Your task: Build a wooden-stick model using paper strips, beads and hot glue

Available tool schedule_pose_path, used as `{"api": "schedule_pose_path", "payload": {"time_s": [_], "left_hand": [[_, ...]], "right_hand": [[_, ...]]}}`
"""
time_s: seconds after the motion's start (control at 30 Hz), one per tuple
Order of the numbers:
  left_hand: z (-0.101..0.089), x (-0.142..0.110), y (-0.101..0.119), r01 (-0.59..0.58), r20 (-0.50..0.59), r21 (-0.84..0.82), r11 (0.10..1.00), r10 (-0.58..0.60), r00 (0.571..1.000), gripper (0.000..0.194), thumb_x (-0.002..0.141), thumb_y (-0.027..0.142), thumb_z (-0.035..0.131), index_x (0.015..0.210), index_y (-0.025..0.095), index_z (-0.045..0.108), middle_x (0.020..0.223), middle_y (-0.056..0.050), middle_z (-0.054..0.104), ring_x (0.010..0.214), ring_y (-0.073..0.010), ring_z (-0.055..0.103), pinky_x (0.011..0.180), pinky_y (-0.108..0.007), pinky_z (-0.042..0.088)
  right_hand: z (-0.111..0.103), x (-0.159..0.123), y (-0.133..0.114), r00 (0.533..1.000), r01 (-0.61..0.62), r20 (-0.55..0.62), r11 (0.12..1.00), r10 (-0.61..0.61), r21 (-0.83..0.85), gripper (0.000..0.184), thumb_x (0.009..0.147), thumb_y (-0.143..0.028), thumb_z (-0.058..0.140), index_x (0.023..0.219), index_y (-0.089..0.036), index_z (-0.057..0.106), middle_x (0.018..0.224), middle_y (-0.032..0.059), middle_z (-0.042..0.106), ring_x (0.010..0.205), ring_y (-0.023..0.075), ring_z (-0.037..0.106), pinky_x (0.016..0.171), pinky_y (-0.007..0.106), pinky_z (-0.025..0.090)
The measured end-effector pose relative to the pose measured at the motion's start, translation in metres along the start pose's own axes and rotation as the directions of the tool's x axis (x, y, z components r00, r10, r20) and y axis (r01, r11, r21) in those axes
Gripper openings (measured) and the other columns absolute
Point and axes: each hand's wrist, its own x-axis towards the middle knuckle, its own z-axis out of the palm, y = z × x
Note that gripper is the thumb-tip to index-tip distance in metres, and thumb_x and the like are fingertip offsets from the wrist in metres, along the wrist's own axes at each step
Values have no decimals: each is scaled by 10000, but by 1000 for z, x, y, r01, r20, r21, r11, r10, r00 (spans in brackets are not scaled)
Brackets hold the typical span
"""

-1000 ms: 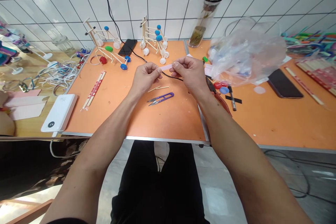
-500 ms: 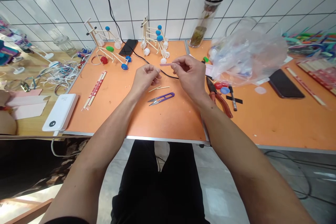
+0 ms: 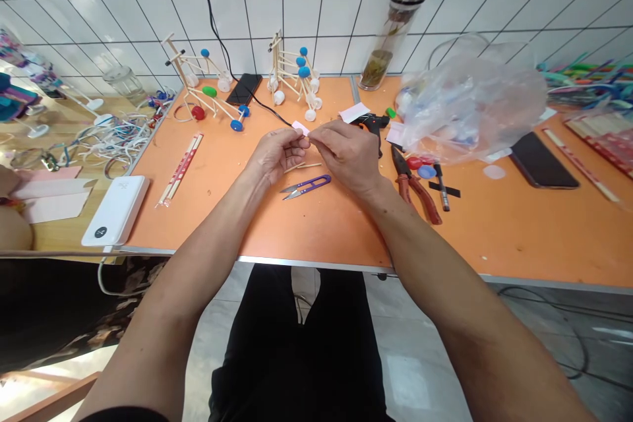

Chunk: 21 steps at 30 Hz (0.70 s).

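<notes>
My left hand (image 3: 275,153) and my right hand (image 3: 346,153) meet above the orange table (image 3: 316,224), fingertips pinched together on a small pale pink strip (image 3: 299,127). Both hands are closed on it. Just below the hands lie purple thread snips (image 3: 306,186) and thin wooden sticks (image 3: 302,166). A black cable (image 3: 267,109) runs under the hands toward the wall.
Two stick-and-cap models (image 3: 208,89) (image 3: 294,79) stand at the back, beside a black phone (image 3: 243,88). Red pliers (image 3: 418,188), a glue gun (image 3: 372,122), bottle caps and a clear plastic bag (image 3: 469,105) lie to the right. A white power bank (image 3: 116,210) and wrapped chopsticks (image 3: 178,169) sit left.
My right hand, which had lifted the pink strip away to the right, has come back down to my left hand. Both hands now pinch the strip close together, lower over the table.
</notes>
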Motion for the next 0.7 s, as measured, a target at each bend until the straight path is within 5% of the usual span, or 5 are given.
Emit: {"api": "schedule_pose_path", "payload": {"time_s": [0.2, 0.37, 0.53, 0.7], "left_hand": [[-2, 0, 0, -172, -67, 71, 982, 177, 982, 362, 924, 377, 994, 826, 204, 692, 785, 18, 803, 576, -54, 671, 582, -151, 550], [-1, -1, 2, -272, -101, 169, 947, 291, 951, 434, 886, 471, 1033, 831, 223, 681, 818, 19, 806, 605, -73, 679, 580, -169, 540], [-2, -1, 0, -339, -53, 225, 913, 359, 932, 401, 899, 458, 1014, 830, 215, 703, 875, 1, 823, 648, -78, 689, 602, -174, 529], [2, -6, 0, -347, -17, 246, 905, 362, 932, 401, 885, 467, 1016, 837, 209, 713, 913, -12, 846, 681, -83, 700, 615, -171, 527]], "right_hand": [[7, 3, -1, 988, -156, 20, 979, 155, 132, 429, 1052, -130, 617, 1410, -251, 821, 1324, 119, 880, 1150, 308, 838, 994, 450, 665], [9, 6, -3, 944, -321, 49, 867, 327, 381, 514, 975, -173, 630, 1455, -250, 795, 1293, 108, 884, 1015, 279, 836, 905, 445, 695], [6, 10, -7, 878, -452, 96, 746, 470, 489, 320, 990, -318, 724, 1288, -256, 825, 1064, 57, 873, 941, 255, 816, 901, 426, 686], [7, 13, -10, 854, -498, 151, 696, 498, 518, 164, 1000, -397, 775, 950, -241, 775, 859, 27, 812, 752, 213, 759, 736, 366, 618]]}}
